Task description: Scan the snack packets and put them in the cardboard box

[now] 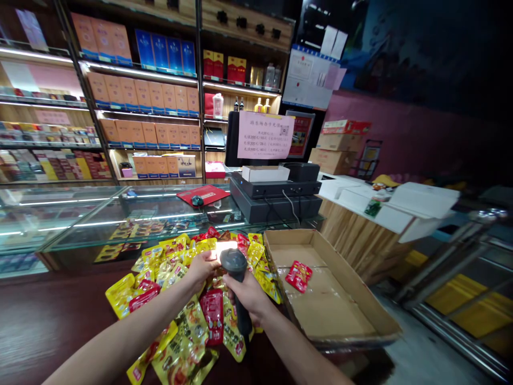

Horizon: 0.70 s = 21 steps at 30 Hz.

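My right hand (249,295) is closed round the handle of a dark handheld scanner (234,262), whose bright light falls just ahead of it. Beside the scanner head, my left hand (203,268) has its fingers pinched at the lit spot; what they hold is washed out by the glare. Under and around both hands lies a heap of yellow snack packets (186,329) mixed with red packets (214,315). Right of the heap stands a shallow cardboard box (336,315) with one red packet (298,276) inside.
A glass display counter (100,214) runs behind the heap, bearing a red mat (204,197) with a mouse and a dark cash drawer (276,206). A monitor with a pink notice (265,136) stands above. Shelves of boxed goods line the back; a metal railing (444,262) is at right.
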### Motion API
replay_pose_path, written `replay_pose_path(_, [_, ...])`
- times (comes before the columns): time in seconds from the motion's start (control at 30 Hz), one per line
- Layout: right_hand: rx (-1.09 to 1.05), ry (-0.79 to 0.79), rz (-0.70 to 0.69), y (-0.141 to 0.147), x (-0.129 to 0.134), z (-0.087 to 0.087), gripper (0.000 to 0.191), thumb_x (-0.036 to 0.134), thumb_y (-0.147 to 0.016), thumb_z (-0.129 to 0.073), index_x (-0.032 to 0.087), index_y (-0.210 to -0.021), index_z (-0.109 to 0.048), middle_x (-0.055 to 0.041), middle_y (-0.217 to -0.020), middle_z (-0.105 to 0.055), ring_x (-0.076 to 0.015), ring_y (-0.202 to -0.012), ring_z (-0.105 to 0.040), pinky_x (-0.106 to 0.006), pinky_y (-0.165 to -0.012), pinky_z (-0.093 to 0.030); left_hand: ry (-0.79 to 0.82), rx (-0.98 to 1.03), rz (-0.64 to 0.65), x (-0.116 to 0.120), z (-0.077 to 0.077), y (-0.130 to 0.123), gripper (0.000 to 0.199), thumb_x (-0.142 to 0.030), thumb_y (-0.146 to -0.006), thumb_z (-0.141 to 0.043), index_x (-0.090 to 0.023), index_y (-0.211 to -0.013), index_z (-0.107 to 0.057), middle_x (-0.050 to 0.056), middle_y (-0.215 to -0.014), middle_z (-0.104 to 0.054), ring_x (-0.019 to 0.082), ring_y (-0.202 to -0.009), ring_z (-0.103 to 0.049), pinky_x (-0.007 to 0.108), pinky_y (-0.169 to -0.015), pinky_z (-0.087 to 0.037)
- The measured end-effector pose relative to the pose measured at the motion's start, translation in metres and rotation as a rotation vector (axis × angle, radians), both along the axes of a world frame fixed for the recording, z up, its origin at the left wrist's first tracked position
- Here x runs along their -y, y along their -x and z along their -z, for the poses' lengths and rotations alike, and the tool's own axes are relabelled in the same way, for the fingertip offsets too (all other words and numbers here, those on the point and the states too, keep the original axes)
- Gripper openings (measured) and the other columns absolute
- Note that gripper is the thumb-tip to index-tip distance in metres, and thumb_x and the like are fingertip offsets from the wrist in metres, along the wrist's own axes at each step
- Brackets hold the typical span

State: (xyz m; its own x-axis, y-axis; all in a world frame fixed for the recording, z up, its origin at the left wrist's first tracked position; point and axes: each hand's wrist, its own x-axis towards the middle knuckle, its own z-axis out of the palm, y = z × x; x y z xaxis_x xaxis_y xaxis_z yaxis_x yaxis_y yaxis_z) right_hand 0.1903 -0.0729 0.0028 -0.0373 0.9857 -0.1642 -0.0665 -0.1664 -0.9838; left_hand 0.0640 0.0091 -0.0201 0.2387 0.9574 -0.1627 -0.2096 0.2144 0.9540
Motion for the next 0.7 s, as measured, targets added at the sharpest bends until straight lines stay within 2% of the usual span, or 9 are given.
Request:
replay_pose_path(0.17, [-0.018, -0.012, 0.031, -0.002, 0.001, -0.004, 0.018, 0.033, -0.070, -0.063, 0.018, -0.075, -0.055, 0.0055, -0.048, -0.051, -0.0095, -0.042, -0.044, -0.023, -0.044, -0.036, 0.020, 0.019, -0.001, -0.001, 0.000, 0.000, 0.030, -0.019, -0.054, -0.081, -0.013, -0.077, -0.063, 0.005, -0.071, -0.068, 0.013, -0.053, -0.061, 0.021, -0.046, -0.045])
replay_pose_path(0.27, [-0.038, -0.129, 0.112, -0.006, 0.000, -0.006, 0.023, 0.030, -0.065, -0.068, 0.016, -0.082, -0.061, -0.0007, -0.071, -0.065, -0.0144, -0.063, -0.058, -0.026, -0.061, -0.045, 0.063, 0.021, -0.045, -0.001, -0.002, 0.001, 0.038, -0.018, -0.052, -0.082, -0.013, -0.084, -0.063, 0.006, -0.079, -0.069, 0.013, -0.054, -0.062, 0.022, -0.046, -0.047])
replay_pose_path(0.33, [-0.029, -0.183, 0.203, -0.011, -0.002, -0.007, 0.032, 0.029, -0.063, -0.071, 0.016, -0.090, -0.063, -0.0037, -0.086, -0.068, -0.0187, -0.081, -0.061, -0.030, -0.076, -0.046, 0.101, 0.002, -0.068, 0.000, -0.005, 0.001, 0.043, -0.016, -0.052, -0.083, -0.013, -0.090, -0.063, 0.007, -0.084, -0.069, 0.015, -0.058, -0.064, 0.025, -0.048, -0.050])
replay_pose_path(0.4, [-0.029, -0.170, 0.268, -0.018, -0.004, -0.007, 0.039, 0.031, -0.061, -0.072, 0.016, -0.096, -0.064, -0.0049, -0.093, -0.069, -0.0213, -0.090, -0.061, -0.033, -0.084, -0.044, 0.119, -0.017, -0.061, 0.001, -0.009, 0.001, 0.042, -0.014, -0.054, -0.082, -0.014, -0.091, -0.063, 0.007, -0.086, -0.069, 0.016, -0.062, -0.065, 0.025, -0.050, -0.051])
replay_pose_path(0.57, [-0.170, -0.049, 0.246, -0.033, -0.010, -0.008, 0.035, 0.033, -0.059, -0.074, 0.017, -0.089, -0.066, -0.0037, -0.089, -0.070, -0.0198, -0.085, -0.062, -0.032, -0.081, -0.046, 0.111, 0.002, 0.053, 0.007, -0.019, -0.005, 0.033, -0.011, -0.062, -0.077, -0.014, -0.092, -0.065, 0.009, -0.094, -0.070, 0.016, -0.067, -0.066, 0.023, -0.051, -0.052])
replay_pose_path(0.7, [-0.266, 0.022, 0.268, -0.050, -0.009, -0.008, 0.031, 0.031, -0.057, -0.076, 0.018, -0.084, -0.066, -0.0032, -0.090, -0.069, -0.0171, -0.081, -0.062, -0.030, -0.076, -0.049, 0.243, 0.097, 0.118, 0.013, -0.036, -0.017, 0.019, -0.020, -0.074, -0.069, -0.013, -0.091, -0.064, 0.009, -0.088, -0.069, 0.016, -0.069, -0.066, 0.027, -0.059, -0.055])
